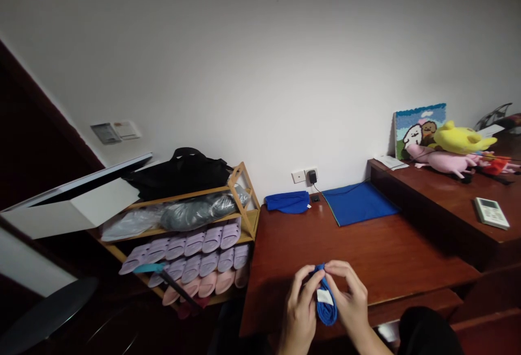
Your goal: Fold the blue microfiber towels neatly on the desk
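Observation:
Near the front edge of the brown wooden table (293,241), a small rolled blue cloth (326,314) with a white tag is held up between both hands. My left hand (302,300) grips its upper left side with thumb and fingers. On the other side, my right hand (349,298) pinches its top end, the fingertips of both hands close together. Farther back lie a folded blue cloth (287,202) by the wall and a blue cloth spread flat (358,203).
Left of the table stands a wooden rack (248,219) with slippers (211,239) and a black bag (183,173). A black plug (312,176) sits in the wall socket. The raised right surface holds plush toys (459,138) and a white calculator-like device (491,213).

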Demonstrator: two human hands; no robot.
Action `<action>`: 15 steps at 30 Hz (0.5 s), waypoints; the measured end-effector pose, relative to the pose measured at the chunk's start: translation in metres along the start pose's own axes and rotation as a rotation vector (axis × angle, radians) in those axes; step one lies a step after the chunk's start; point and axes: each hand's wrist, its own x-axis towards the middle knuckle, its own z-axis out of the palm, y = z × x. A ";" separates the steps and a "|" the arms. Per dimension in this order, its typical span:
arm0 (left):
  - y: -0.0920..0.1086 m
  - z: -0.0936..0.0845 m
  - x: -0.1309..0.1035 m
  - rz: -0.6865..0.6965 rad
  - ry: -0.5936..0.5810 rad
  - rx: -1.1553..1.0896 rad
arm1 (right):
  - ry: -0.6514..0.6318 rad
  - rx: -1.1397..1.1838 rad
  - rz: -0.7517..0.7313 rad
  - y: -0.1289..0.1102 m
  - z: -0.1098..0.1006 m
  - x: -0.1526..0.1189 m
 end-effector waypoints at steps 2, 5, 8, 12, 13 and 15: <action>-0.002 -0.001 0.001 0.032 0.028 0.020 | -0.022 0.028 0.044 0.001 0.002 -0.003; -0.004 0.000 -0.003 0.037 0.090 0.055 | -0.026 0.074 0.141 0.002 0.005 -0.010; -0.005 0.001 -0.008 0.010 0.119 0.095 | -0.019 0.113 0.216 0.003 0.008 -0.016; -0.006 -0.007 -0.006 0.043 0.197 0.110 | 0.017 0.095 0.229 0.012 0.000 -0.009; -0.008 -0.010 -0.005 0.057 0.225 0.091 | 0.040 0.080 0.226 0.016 -0.004 -0.005; -0.013 -0.018 -0.002 0.059 0.279 0.053 | 0.095 0.043 0.222 0.027 -0.017 0.005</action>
